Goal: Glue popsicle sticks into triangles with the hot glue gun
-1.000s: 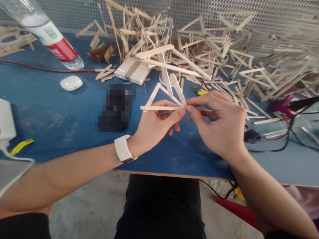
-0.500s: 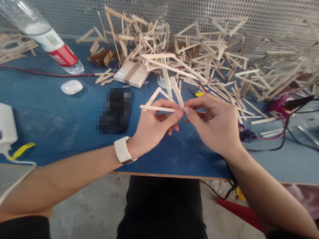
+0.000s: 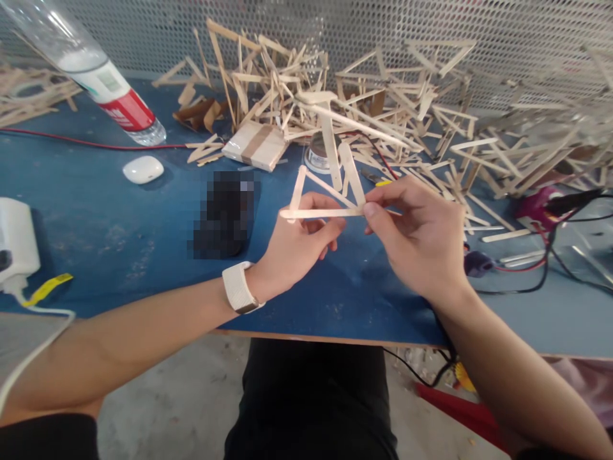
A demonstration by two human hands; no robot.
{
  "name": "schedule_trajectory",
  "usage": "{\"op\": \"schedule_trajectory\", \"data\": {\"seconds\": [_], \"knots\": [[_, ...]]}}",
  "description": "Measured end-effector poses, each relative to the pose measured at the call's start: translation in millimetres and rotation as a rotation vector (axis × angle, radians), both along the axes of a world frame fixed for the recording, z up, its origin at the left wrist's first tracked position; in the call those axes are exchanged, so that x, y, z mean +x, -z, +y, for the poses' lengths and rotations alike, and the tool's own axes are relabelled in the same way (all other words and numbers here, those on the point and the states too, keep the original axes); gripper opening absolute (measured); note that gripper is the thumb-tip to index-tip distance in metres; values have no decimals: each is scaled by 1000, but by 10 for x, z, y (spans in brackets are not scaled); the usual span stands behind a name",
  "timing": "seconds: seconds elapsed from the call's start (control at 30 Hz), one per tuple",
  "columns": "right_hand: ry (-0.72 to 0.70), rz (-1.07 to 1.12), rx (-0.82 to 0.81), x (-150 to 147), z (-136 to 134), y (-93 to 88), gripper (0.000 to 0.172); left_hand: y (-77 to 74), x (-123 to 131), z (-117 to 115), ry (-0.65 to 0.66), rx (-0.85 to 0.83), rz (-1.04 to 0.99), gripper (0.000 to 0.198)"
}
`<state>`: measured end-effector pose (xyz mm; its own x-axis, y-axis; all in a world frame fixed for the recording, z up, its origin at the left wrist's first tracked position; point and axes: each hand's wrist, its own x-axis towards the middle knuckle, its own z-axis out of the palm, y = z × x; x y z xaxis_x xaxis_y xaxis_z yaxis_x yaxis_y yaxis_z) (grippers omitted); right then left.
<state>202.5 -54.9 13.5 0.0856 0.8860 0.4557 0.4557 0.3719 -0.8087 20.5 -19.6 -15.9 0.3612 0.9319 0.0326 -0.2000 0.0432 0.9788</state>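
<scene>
My right hand (image 3: 416,233) pinches a corner of a popsicle-stick frame (image 3: 325,212) between thumb and fingers. The frame is held above the table; one stick runs level towards the left, and others slant up from the pinched corner to form a triangle. Further sticks rise behind it, and I cannot tell which of them are joined to it. Just below the level stick, my left hand (image 3: 301,243) is loosely curled, its thumb apart from the index finger, with nothing visibly gripped. A pale band circles the left wrist.
A heap of loose and joined sticks (image 3: 268,83) lies along the mesh panel. A wrapped stick bundle (image 3: 256,145), a small round tin (image 3: 320,160), a blurred dark object (image 3: 224,214), a white case (image 3: 143,169) and a bottle (image 3: 127,108) stand on the blue table. Cables lie right.
My left thumb and fingers have let go of the frame's corner. My right hand has shifted slightly right with the frame, which has moved rightward and turned a little.
</scene>
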Motion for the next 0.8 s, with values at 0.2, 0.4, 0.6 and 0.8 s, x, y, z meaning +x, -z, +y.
{"op": "schedule_trajectory", "data": {"seconds": [0.2,0.4,0.6,0.8], "knots": [[-11,-44,92,-13,-16,0,9,-33,-6,13,9,-26,36,14],[-1,-52,83,-20,-22,-11,9,-28,-3,3,36,-22,9,13],[-12,-25,92,-17,-21,-3,11,-22,12,14,82,30,-105,20],[-17,-48,88,-17,-25,-4,11,-21,14,28,101,30,-152,37]]}}
